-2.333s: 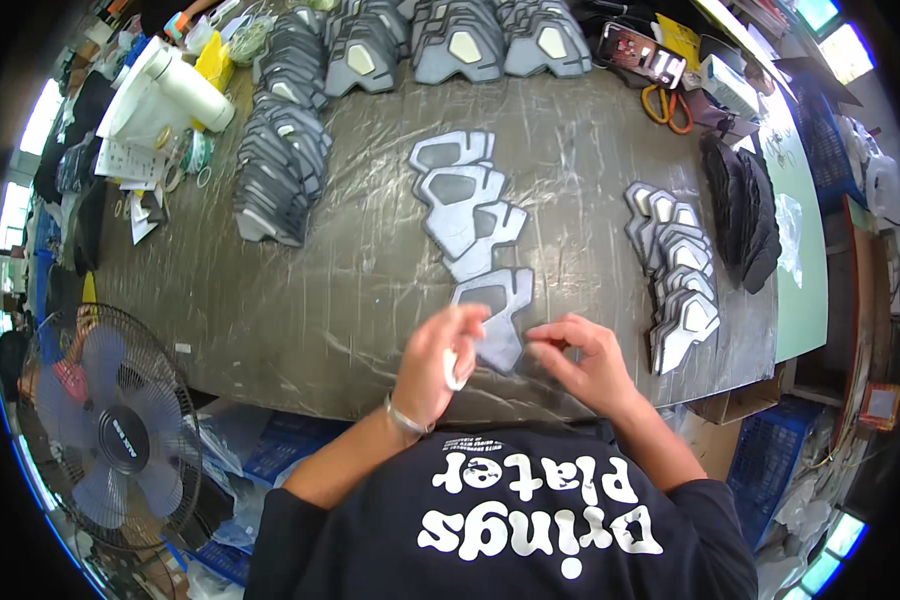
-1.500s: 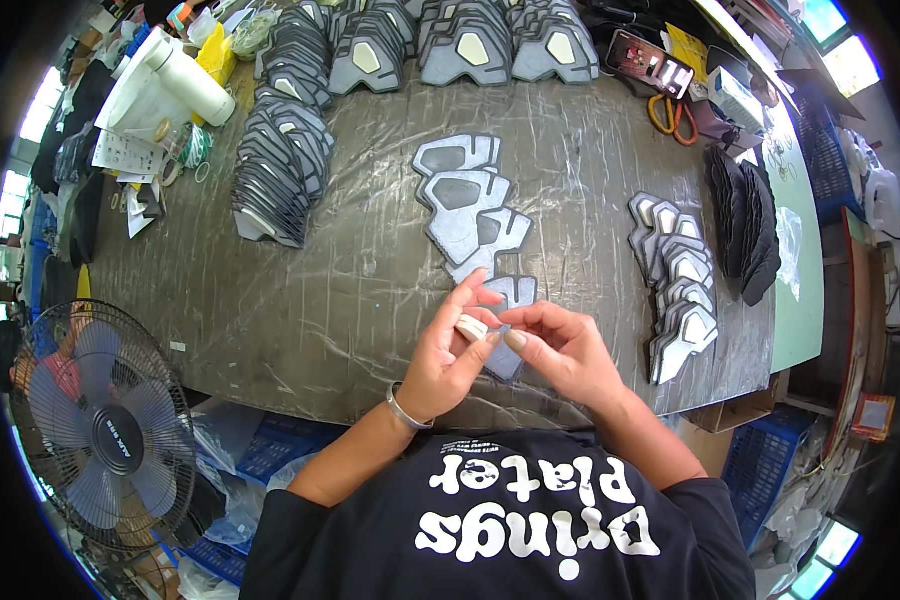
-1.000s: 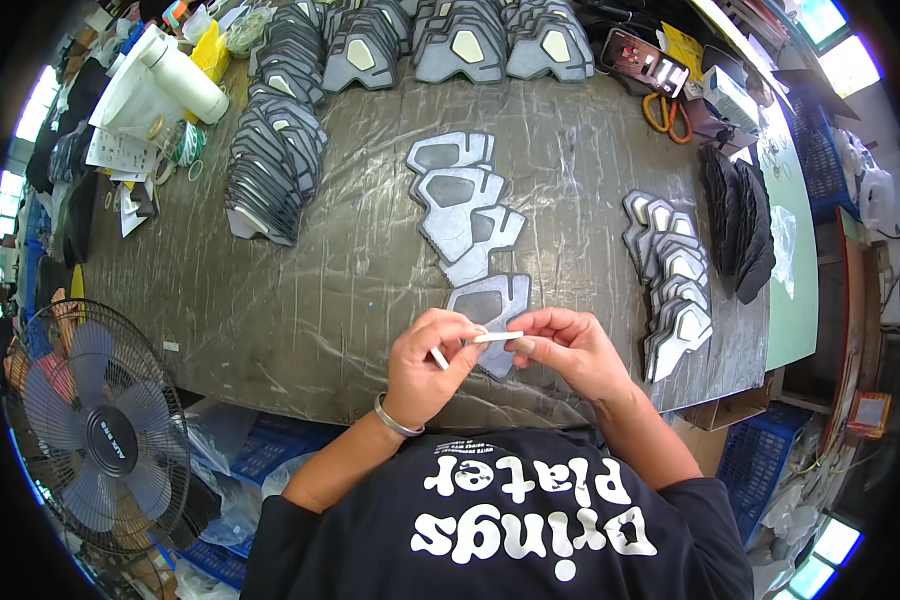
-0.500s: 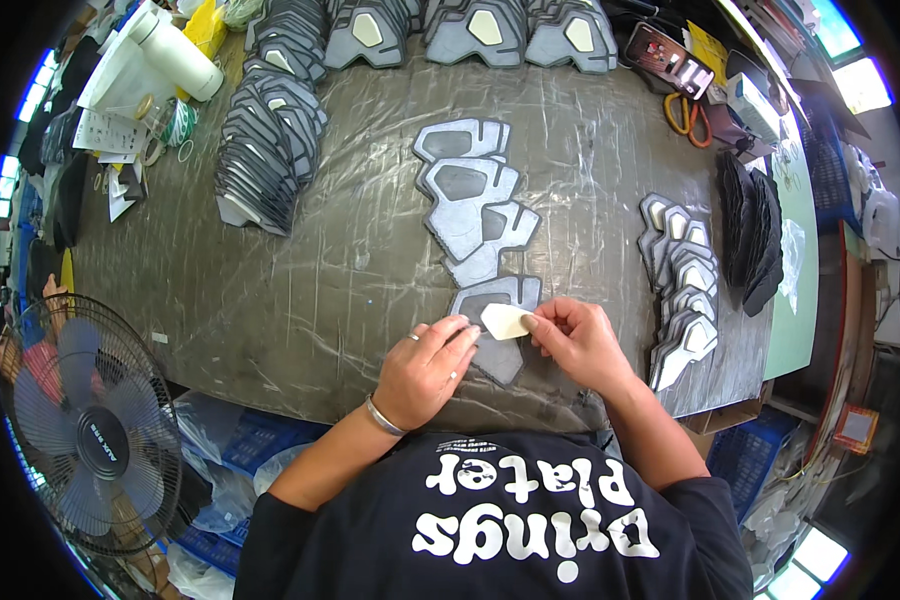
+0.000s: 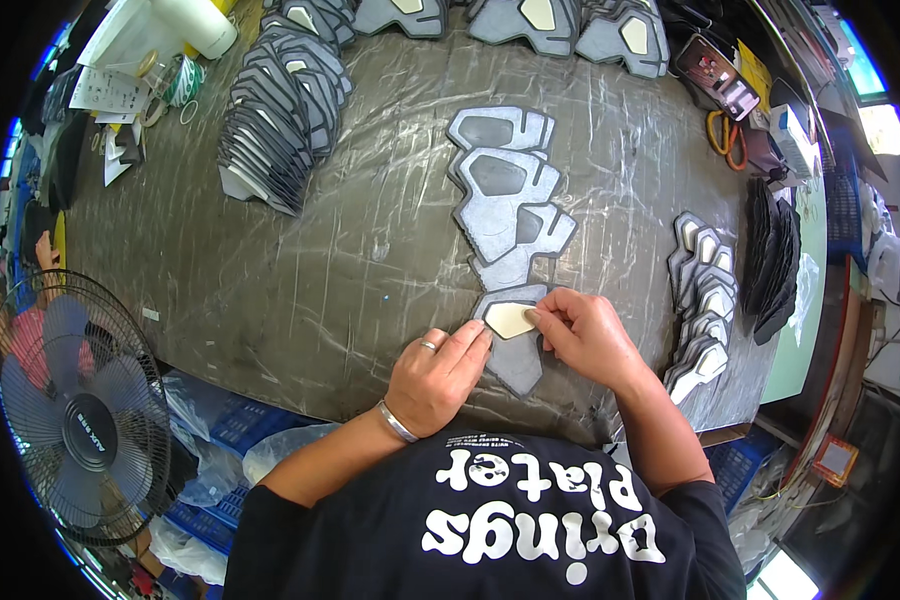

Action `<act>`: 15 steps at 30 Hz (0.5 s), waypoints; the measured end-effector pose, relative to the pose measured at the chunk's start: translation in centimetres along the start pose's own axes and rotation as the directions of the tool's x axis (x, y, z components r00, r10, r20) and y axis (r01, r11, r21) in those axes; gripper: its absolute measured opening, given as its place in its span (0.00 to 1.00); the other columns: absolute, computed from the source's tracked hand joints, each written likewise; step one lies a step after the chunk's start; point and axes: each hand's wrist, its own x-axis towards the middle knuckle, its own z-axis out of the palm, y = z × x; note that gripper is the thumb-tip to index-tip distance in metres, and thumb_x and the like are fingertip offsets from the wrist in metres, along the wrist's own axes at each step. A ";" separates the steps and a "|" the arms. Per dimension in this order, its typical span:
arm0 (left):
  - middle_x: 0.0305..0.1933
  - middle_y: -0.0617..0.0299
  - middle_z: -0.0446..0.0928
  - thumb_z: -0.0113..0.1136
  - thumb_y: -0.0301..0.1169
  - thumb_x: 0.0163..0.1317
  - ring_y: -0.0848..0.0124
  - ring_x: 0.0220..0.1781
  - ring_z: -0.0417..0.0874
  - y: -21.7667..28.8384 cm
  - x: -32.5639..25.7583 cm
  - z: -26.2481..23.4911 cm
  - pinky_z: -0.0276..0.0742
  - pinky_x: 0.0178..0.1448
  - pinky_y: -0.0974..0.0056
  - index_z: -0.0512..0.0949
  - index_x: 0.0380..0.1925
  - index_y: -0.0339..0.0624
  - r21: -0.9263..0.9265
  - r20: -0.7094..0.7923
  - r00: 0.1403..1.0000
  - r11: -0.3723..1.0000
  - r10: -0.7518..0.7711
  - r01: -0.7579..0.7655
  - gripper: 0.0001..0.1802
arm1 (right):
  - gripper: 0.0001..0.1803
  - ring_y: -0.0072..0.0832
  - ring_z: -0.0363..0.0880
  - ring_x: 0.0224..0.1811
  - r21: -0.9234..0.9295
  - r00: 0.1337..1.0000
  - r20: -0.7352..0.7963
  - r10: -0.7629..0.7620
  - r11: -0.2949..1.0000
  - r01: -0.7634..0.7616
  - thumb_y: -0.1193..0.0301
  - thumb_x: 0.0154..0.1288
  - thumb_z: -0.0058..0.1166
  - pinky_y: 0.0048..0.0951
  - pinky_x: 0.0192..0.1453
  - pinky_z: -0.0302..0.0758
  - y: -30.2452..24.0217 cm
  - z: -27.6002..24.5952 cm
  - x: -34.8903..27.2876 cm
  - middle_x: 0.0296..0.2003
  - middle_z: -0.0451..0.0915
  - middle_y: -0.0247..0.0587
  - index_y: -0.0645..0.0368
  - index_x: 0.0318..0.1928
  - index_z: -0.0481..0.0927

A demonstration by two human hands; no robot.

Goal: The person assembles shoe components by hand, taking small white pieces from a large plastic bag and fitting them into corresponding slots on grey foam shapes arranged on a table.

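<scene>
Just below the centre of the frame, a grey shaped piece [image 5: 515, 335] lies flat on the bench [image 5: 300, 270], the nearest one in a chain of like pieces. A small cream patch [image 5: 510, 319] sits on its upper part. Both hands meet at this piece. The left hand [image 5: 438, 375] comes in from the lower centre, lies flat on the bench with fingers extended, and its fingertips [image 5: 478, 336] touch the left edge of the grey shaped piece; it grips nothing. A ring and a metal bracelet [image 5: 398, 423] show on it. The right hand [image 5: 587, 335] lies just right of the piece, its fingers curled, and its fingertips [image 5: 538, 316] press on the right edge of the cream patch; whether they pinch it or only press on it cannot be told. The two hands are close together, with the patch between their fingertips.

Above the piece, toward the upper centre, a row of overlapping grey pieces [image 5: 500, 185] runs away from the hands. At the upper left stands a fanned stack of grey pieces [image 5: 275, 120]. At the right, a smaller stack of light pieces [image 5: 702, 300] lies beside a pile of dark pieces [image 5: 775, 260]. Orange-handled scissors [image 5: 722, 135] lie in the upper right. A standing fan [image 5: 75, 410] fills the lower left.
</scene>
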 end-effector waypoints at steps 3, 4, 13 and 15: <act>0.47 0.60 0.79 0.69 0.25 0.49 0.66 0.34 0.78 0.0 -0.1 0.0 0.76 0.39 0.65 0.82 0.41 0.38 -0.007 -0.002 1.000 1.000 0.000 0.000 0.17 | 0.13 0.32 0.79 0.19 -0.022 1.000 -0.009 0.020 1.000 -0.020 0.66 0.64 0.57 0.32 0.27 0.73 -0.3 0.0 0.1 0.17 0.78 0.45 0.66 0.30 0.80; 0.47 0.60 0.79 0.69 0.25 0.49 0.66 0.34 0.78 0.0 -0.1 0.0 0.76 0.39 0.65 0.82 0.41 0.39 -0.009 0.000 1.000 1.000 0.000 0.000 0.17 | 0.13 0.32 0.79 0.19 -0.022 1.000 -0.008 0.021 1.000 -0.021 0.66 0.64 0.57 0.32 0.27 0.73 -0.2 0.0 0.1 0.17 0.78 0.45 0.66 0.30 0.80; 0.49 0.66 0.81 0.65 0.23 0.48 0.71 0.29 0.73 0.1 0.3 -0.2 0.75 0.34 0.69 0.83 0.41 0.42 0.048 0.035 0.998 0.997 0.058 -0.060 0.17 | 0.12 0.38 0.78 0.19 -0.003 0.997 -0.075 -0.011 1.000 0.011 0.67 0.60 0.60 0.34 0.26 0.72 0.5 0.4 0.1 0.17 0.77 0.48 0.65 0.28 0.80; 0.49 0.66 0.81 0.65 0.23 0.47 0.71 0.29 0.73 0.0 0.4 -0.2 0.75 0.34 0.69 0.83 0.41 0.42 0.054 0.043 0.998 0.997 0.056 -0.058 0.17 | 0.12 0.37 0.77 0.18 -0.019 0.997 -0.074 0.004 1.000 -0.006 0.67 0.59 0.60 0.33 0.26 0.72 0.3 0.3 0.2 0.17 0.77 0.47 0.65 0.28 0.80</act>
